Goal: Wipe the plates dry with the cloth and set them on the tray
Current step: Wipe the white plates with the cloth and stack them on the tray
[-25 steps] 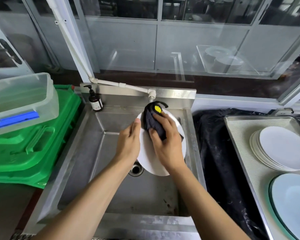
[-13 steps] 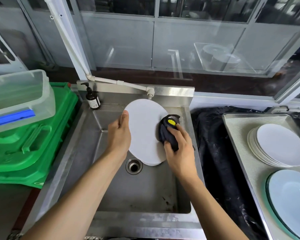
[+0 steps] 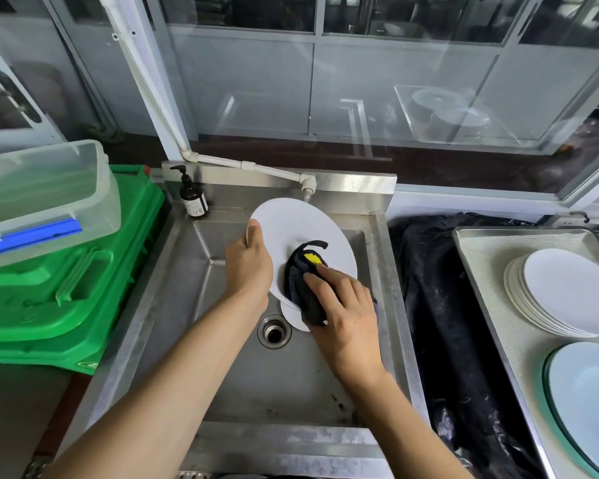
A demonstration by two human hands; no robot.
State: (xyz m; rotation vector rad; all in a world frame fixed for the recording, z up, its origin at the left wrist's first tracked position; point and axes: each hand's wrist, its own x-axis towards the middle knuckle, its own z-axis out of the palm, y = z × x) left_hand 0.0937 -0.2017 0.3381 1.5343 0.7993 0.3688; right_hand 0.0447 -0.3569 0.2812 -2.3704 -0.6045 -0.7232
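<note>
The left hand [image 3: 248, 267] grips one plate [image 3: 291, 229]; the right hand [image 3: 343, 305] presses the cloth [image 3: 300, 278], hiding its lower part.

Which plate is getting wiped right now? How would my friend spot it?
Find the steel sink in the middle, under the white tap. Over it, the left hand holds a white plate tilted by its edge, while the right hand presses a dark cloth with a yellow patch on it. The other plates lie flat on the tray at the right.
</note>
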